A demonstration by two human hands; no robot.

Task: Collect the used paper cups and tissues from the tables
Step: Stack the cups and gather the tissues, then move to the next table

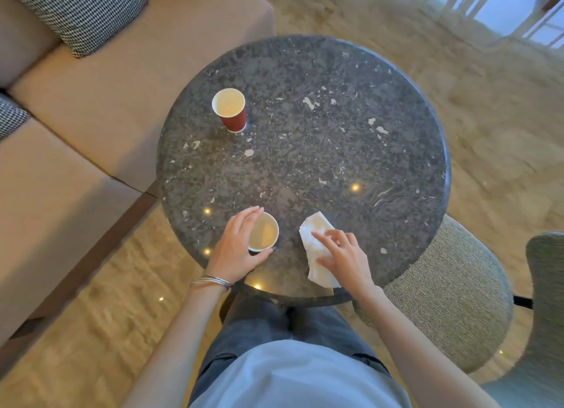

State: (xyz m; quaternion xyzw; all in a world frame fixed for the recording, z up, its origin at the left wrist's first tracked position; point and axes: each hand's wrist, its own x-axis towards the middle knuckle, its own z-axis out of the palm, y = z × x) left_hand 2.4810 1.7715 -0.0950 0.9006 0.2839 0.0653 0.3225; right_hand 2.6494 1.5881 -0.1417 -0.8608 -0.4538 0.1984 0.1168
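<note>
A round dark stone table [305, 151] stands in front of me. Near its front edge stands a red paper cup [264, 232], empty inside, with my left hand [236, 248] curled round its left side. To the right lies a crumpled white tissue [314, 242]; my right hand [345, 258] rests on it with bent fingers touching the paper. A second red paper cup [230, 109] stands upright at the far left of the table, away from both hands.
A beige sofa [91, 117] with a checked cushion [82, 10] runs along the left. A woven grey stool [451, 291] sits at the table's right front, and a grey chair [546, 300] stands beyond it. Polished floor surrounds the table.
</note>
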